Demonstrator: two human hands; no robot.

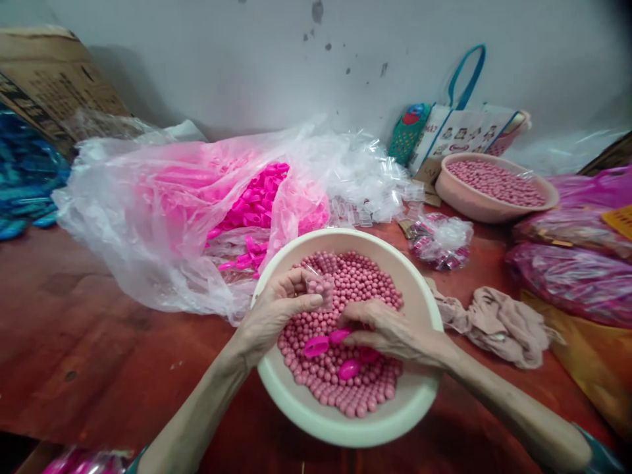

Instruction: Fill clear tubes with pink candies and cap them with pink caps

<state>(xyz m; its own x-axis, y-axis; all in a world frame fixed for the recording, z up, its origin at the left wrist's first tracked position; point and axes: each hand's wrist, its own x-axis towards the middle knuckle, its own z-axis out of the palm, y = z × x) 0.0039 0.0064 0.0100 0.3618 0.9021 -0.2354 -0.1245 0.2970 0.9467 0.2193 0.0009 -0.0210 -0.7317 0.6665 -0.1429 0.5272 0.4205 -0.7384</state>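
At the far left edge of the tabletop (89, 329) lies a heap of blue plastic pieces (24, 178), with a brown cardboard box (54, 79) behind it against the wall. Next comes a big clear plastic bag (162, 217), slumped open and full of bright pink caps (257, 197); its loose skirt reaches right up to the rim of the cream bowl (419, 309) near the front edge, crowding the bowl's left side.

The bowl is filled with pink beads (360, 283). The left hand (271, 313) is over the beads at the bowl's left rim, thumb and fingers pinched together on a small clear tube (320, 288) held upright, with a few beads inside. The right hand (390, 329) rests low on the beads, fingers curled down and closed around pink caps (340, 336); a few more caps lie loose on the beads just beside it.

Behind the bowl sits a pile of clear empty tubes (370, 184). To the right lie a small wrapped bundle (439, 240), a crumpled beige cloth (498, 322) touching the bowl's right side, a second pink bowl (474, 204) of beads toward the back, a printed tote bag (459, 131), and pink-filled bags (573, 276) along the right edge.
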